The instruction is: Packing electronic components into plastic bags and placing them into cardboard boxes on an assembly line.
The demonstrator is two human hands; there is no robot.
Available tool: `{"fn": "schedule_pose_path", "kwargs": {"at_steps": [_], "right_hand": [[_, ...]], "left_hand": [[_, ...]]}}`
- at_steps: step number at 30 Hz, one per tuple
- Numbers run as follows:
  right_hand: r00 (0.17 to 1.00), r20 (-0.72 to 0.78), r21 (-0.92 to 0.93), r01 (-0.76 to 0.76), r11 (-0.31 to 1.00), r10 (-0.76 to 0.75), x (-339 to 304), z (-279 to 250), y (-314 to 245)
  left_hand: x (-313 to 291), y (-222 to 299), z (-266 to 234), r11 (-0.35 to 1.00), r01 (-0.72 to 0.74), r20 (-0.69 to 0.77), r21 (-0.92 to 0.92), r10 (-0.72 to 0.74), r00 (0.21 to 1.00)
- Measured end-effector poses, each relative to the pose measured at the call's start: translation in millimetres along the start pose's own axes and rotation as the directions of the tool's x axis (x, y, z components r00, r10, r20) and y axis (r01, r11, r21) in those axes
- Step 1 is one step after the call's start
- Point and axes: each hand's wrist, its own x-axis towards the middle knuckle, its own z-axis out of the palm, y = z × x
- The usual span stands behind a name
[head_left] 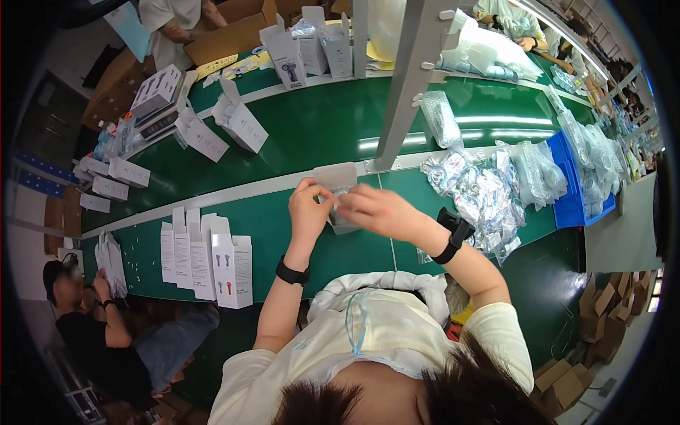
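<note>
Working at an open box [336,176] by the green table's [272,228] far edge, midway along: curling the left hand [309,212] at the box's left rim, with the right hand [379,212] blurred over its opening. Cannot tell what either grips. Cartons [202,261] to the left; bagged parts [485,195] to the right, blue bin [569,207] beyond.

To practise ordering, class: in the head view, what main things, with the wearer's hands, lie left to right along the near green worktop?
White carton bunch, row of standing white boxes, left hand, right hand, silvery packet pile, blue bin.
</note>
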Motion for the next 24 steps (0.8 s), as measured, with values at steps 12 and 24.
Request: {"fn": "schedule_pose_path", "kwargs": {"at_steps": [12, 24], "right_hand": [[0.948, 0.295, 0.015, -0.127, 0.992, 0.117, -15, 19, -1], [0.912, 0.071, 0.34, -0.402, 0.85, 0.403, -29, 32, 12]], "left_hand": [[-1, 3, 10, 0.999, 0.032, -0.03, -0.04, -0.033, 0.999], [0, -4, 16, 0.992, 0.032, -0.016, -0.119, -0.034, 0.999]]}}
